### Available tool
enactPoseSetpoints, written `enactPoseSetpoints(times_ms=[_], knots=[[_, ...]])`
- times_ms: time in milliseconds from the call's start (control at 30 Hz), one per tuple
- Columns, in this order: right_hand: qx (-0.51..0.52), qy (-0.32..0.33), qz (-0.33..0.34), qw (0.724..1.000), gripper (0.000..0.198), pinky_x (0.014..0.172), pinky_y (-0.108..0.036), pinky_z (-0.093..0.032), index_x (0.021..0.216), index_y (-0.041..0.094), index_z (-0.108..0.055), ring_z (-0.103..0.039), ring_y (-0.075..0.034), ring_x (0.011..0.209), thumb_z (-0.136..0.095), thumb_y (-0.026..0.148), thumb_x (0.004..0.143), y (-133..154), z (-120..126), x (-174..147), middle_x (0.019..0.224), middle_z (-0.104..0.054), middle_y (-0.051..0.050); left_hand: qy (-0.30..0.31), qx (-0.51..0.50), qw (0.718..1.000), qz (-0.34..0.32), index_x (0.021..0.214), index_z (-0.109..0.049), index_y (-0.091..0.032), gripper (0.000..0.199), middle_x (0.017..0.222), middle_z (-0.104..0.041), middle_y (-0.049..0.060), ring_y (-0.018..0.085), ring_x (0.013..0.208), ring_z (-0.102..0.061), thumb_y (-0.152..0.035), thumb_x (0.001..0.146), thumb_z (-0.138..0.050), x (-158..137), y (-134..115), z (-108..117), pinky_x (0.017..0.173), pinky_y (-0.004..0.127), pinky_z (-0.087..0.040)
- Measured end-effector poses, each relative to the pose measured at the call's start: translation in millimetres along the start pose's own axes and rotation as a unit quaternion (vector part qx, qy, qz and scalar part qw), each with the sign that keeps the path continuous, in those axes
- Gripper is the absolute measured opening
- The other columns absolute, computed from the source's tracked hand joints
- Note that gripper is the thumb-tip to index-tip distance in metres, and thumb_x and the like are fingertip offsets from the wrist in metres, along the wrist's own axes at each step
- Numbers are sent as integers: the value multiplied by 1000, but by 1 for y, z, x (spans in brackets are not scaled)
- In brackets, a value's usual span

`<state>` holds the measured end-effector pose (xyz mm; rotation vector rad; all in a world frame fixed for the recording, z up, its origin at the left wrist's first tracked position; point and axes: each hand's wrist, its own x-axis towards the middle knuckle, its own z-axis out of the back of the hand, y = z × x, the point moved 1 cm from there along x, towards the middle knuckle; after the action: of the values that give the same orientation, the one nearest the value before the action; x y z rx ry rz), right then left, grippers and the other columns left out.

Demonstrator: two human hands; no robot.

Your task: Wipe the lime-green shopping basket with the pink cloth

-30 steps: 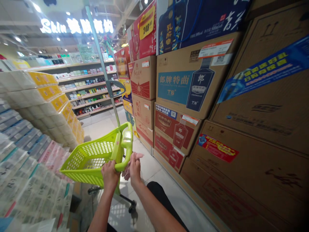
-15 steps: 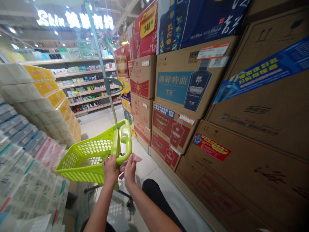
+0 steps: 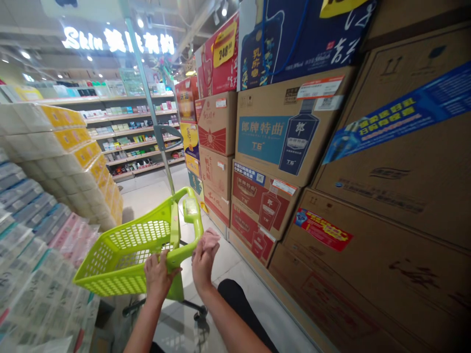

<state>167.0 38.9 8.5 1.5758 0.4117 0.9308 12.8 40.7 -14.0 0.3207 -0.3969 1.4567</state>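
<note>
A lime-green shopping cart (image 3: 121, 274) with a perforated basket stands in front of me, its curved handle toward me. My left hand (image 3: 159, 275) is closed over the cart's near rim, left of the handle's lower end. In my right hand (image 3: 203, 260) is a crumpled pink cloth (image 3: 210, 239), pressed against the right side of the handle. Part of the cloth is hidden by the fingers. A tall metal pole (image 3: 147, 93) with a grey loop rises behind the handle; where its foot ends cannot be made out.
Stacked cartons (image 3: 274, 132) form a wall along my right. Plastic-wrapped white and yellow packs (image 3: 69, 152) are piled at the left, with more packs (image 3: 40, 255) nearer. Stocked shelves (image 3: 132, 132) stand at the back. My dark-clothed knee (image 3: 239, 304) shows below.
My left hand has shifted left and down from the handle onto the basket rim. My right hand has slid slightly right with the cloth, along the handle. The cart has turned a little.
</note>
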Motion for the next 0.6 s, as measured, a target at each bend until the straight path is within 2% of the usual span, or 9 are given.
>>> enactPoseSetpoints(times_ms=[67,167,233,333,433,500,567,600], knots=[[-48,1,53,997,40,88,-41,-53,115,14,-55,-61,-25,105,-33,44,100,-5,-9,-27,113,-56,-18,6,2,1000,4,122,-55,-18,43,105,-55,10,29,104,-47,-38,83,-57,4,-4,0,94,42,-35],[-80,86,148,982,37,91,-38,-53,128,17,-51,-58,-23,113,-39,36,98,-15,-18,-52,122,-54,-16,14,-18,999,24,117,-58,-20,33,101,-56,8,26,97,-49,-33,88,-49,9,-8,-2,91,41,-34],[-116,92,194,970,36,90,-37,-54,128,20,-54,-58,-23,113,-40,34,98,-20,-15,-47,126,-52,-15,22,-43,998,37,112,-59,-21,29,100,-58,7,25,94,-50,-31,86,-51,11,-9,-5,89,40,-34],[-188,27,211,959,40,94,-40,-51,131,20,-55,-53,-26,120,-40,35,98,-16,2,-14,133,-47,-16,27,-84,996,30,104,-60,-22,26,101,-61,5,25,96,-52,-36,81,-59,13,-12,-8,87,38,-33],[-233,32,217,947,40,98,-39,-48,135,21,-52,-50,-24,121,-38,34,100,0,17,12,137,-47,-13,23,-102,994,25,102,-60,-23,26,101,-62,4,25,96,-52,-40,81,-59,14,-22,-8,85,38,-31],[-274,41,215,936,38,93,-38,-49,132,20,-55,-51,-24,115,-39,34,100,8,21,13,138,-49,-12,18,-96,995,34,105,-60,-23,28,101,-62,4,25,96,-52,-40,82,-58,14,-31,-8,84,38,-31],[-325,77,256,907,34,82,-36,-51,125,19,-58,-53,-23,105,-41,33,99,11,21,5,137,-52,-12,18,-86,996,35,108,-60,-22,28,102,-62,5,26,97,-52,-36,84,-56,13,-37,-8,84,39,-31],[-349,108,297,882,31,76,-34,-51,123,20,-59,-53,-23,100,-43,30,99,11,20,0,136,-53,-11,21,-83,996,31,108,-61,-22,26,101,-62,6,25,97,-52,-33,85,-55,12,-39,-9,84,38,-31]])
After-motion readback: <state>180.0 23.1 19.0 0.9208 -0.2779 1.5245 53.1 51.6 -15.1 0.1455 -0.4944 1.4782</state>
